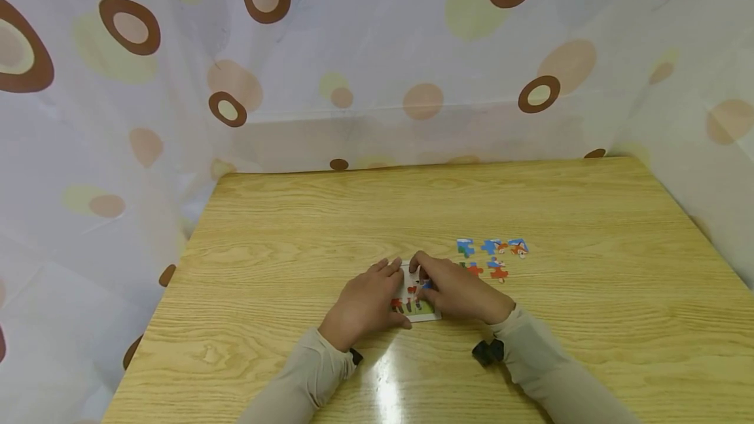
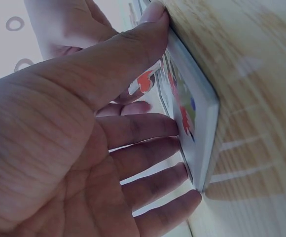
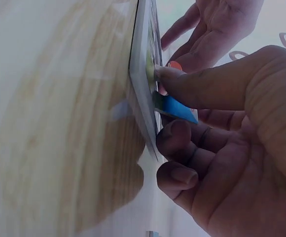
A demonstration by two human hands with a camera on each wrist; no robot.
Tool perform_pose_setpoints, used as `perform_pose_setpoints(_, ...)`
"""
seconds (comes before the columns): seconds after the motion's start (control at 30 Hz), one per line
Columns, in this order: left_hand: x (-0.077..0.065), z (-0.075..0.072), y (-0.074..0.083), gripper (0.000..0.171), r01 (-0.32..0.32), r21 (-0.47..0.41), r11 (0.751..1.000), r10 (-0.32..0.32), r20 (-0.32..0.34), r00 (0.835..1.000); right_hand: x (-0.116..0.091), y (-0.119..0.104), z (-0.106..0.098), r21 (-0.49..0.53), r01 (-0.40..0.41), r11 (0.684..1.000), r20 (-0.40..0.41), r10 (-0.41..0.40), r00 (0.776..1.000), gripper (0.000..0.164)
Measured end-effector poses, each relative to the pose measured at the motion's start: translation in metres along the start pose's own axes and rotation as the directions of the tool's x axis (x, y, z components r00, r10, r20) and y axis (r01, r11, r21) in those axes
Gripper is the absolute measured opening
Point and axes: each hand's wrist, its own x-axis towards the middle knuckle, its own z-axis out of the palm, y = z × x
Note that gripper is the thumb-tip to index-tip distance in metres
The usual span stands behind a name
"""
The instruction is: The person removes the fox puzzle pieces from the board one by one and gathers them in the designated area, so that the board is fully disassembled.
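A small puzzle board (image 1: 425, 317) with a white rim and a partly assembled picture lies flat on the table between both hands. My left hand (image 1: 366, 301) rests on its left side; the fingers are nearly straight on the board and the thumb (image 2: 150, 29) touches the near rim. Over the board's right part, my right hand (image 1: 459, 290) pinches a blue puzzle piece (image 3: 176, 107) with a touch of red. One edge of that piece is at the board's surface; whether it is seated I cannot tell. Part of the picture is hidden under the hands.
Several loose puzzle pieces (image 1: 493, 246) in blue, red and orange lie to the right of the board, some partly behind the right hand. The wooden table (image 1: 283, 214) reaches back to a patterned curtain (image 1: 377, 136). A black wrist device (image 1: 487, 352) sits below the right wrist.
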Motion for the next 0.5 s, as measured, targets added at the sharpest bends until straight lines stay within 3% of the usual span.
perform_pose_setpoints(0.13, 0.0000, 0.0012, -0.0001, 0.085, 0.002, 0.000, 1.000, -0.002, 0.000, 1.000, 0.0011, 0.0023, 0.0002, 0.015, 0.007, 1.000, 0.003, -0.007, 1.000, 0.013)
perform_pose_setpoints(0.5, 0.0002, 0.0025, -0.0004, 0.086, 0.005, -0.014, 1.000, -0.005, 0.000, 1.000, 0.0014, 0.0103, -0.0065, 0.084, 0.028, 0.996, 0.013, -0.030, 0.999, 0.010)
